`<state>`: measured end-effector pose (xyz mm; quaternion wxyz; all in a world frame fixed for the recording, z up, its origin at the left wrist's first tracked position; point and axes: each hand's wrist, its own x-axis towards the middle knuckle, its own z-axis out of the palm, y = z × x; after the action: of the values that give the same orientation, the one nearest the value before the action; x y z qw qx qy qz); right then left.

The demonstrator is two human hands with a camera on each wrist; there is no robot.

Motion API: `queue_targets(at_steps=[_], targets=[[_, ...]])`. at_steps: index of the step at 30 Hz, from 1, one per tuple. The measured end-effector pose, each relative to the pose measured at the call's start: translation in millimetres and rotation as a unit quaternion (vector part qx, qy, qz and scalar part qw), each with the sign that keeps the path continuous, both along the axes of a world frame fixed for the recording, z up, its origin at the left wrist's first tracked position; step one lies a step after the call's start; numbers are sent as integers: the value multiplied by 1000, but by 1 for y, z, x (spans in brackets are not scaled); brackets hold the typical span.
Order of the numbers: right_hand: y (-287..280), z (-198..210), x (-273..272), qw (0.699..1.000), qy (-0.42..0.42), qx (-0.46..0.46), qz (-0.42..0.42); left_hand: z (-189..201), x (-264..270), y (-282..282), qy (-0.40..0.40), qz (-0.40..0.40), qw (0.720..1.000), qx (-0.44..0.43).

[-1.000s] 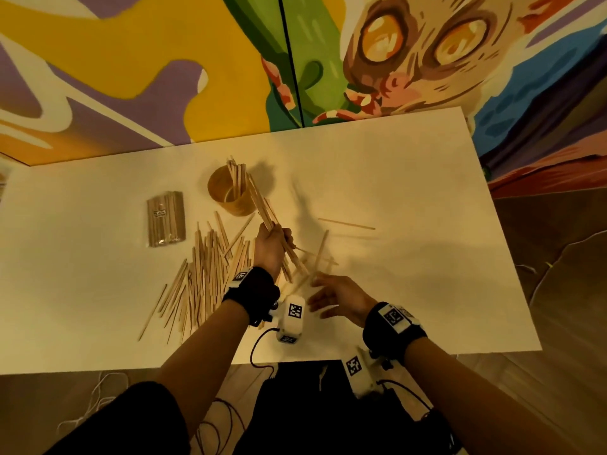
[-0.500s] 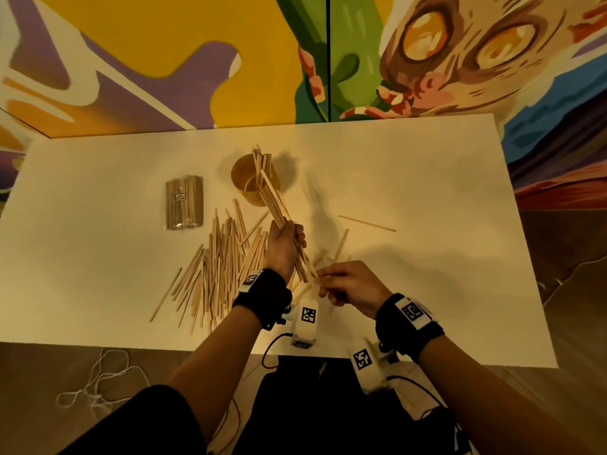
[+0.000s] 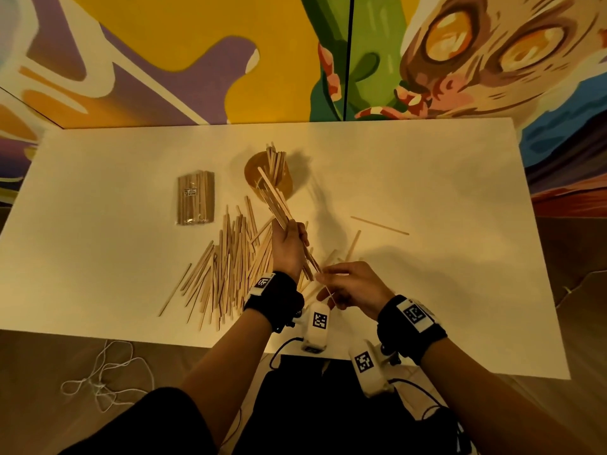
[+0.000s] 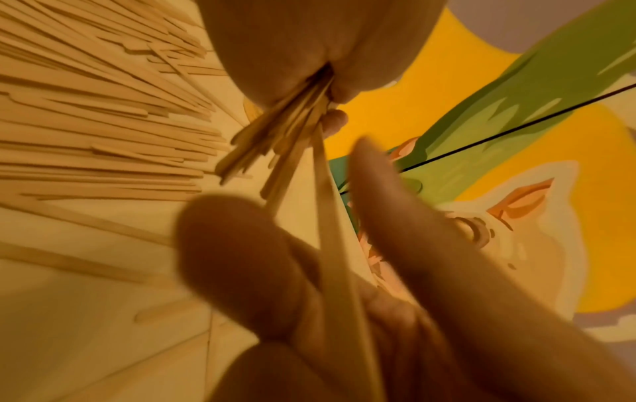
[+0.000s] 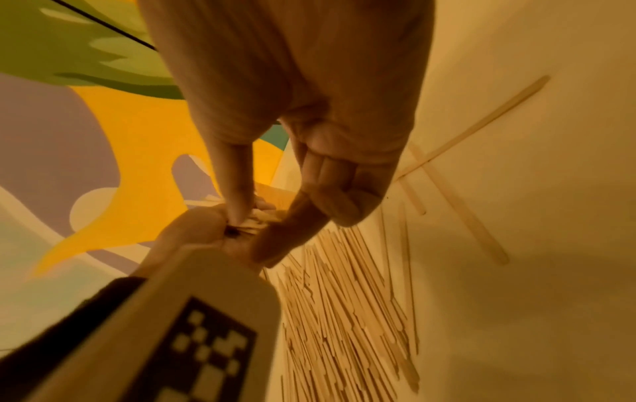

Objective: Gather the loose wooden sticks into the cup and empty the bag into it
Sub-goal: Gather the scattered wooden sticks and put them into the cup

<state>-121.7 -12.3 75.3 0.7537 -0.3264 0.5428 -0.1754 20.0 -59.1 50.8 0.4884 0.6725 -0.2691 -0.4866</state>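
Note:
My left hand grips a bundle of wooden sticks above the white table, its far end slanting towards the brown cup. The cup holds several upright sticks. My right hand pinches a single stick against the bundle's near end. A loose stick pile lies left of my left hand. The clear bag of sticks lies flat, left of the cup. In the right wrist view my thumb and forefinger meet at the left hand.
One stick lies alone to the right, and a few more lie just beyond my right hand. A painted wall rises right behind the table. White cord lies on the floor at the front left.
My right hand rose off the table with one stick and carried it left to the bundle's near end. The left hand kept its grip, its bundle still aimed at the cup.

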Motion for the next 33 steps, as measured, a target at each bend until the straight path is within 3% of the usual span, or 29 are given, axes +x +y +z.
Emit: queue_targets(at_steps=[9, 14, 17, 20, 29, 33], targets=[[8, -3, -35, 991, 73, -99, 57, 4, 18, -5, 109, 63, 992, 24], [-40, 17, -33, 974, 115, -194, -22, 6, 10, 10, 122, -43, 991, 42], [-63, 22, -15, 958, 147, -243, 37, 15, -5, 21, 174, -71, 981, 50], [-63, 21, -3, 940, 176, -278, 89, 28, -17, 26, 220, -37, 972, 73], [-54, 37, -10, 901, 204, -333, 186, 40, -17, 39, 253, -68, 961, 84], [-51, 44, -16, 877, 213, -340, 263, 40, -18, 48, 184, -156, 967, 79]])
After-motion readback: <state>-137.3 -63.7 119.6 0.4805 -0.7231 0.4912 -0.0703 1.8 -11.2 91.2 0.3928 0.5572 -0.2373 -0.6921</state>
